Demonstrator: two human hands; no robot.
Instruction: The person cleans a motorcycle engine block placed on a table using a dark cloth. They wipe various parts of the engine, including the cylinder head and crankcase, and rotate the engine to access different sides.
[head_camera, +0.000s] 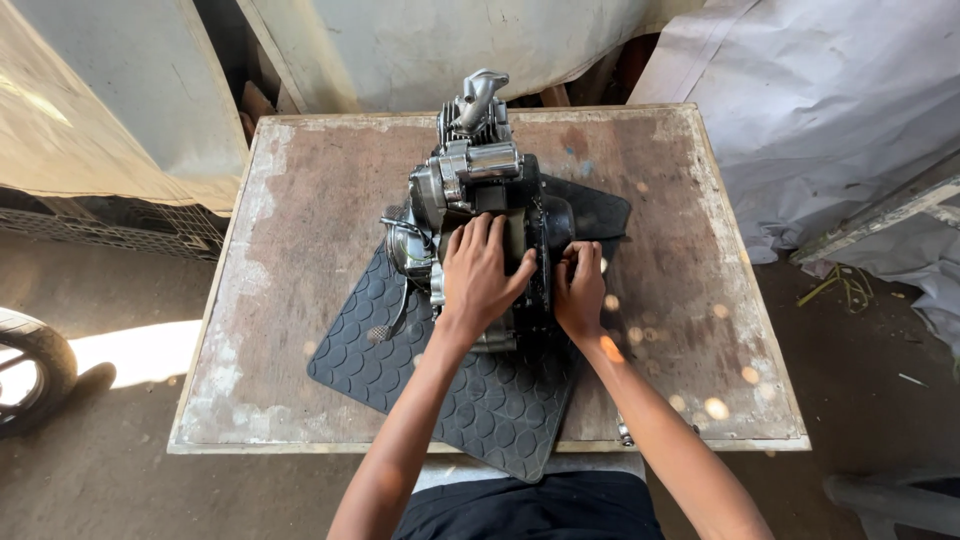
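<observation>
From my feed, one small engine (478, 190) sits on one dark rubber mat (480, 400) in the middle of a worn wooden table (300, 250). My left hand (480, 280) is spread flat on top of the engine case, fingers open, pressing rather than gripping. My right hand (580, 290) is curled against the engine's right side, fingers bent in, but I honestly can't tell if it's pinching anything, since the fingertips are buried in shadow. Both hands cover most of the near half of the engine, so that part's hidden. The mat's front corner hangs over the table edge. One tyre (30, 370) is cut off at the left of the frame. White sheeting (830, 100) covers whatever's behind on the right.
</observation>
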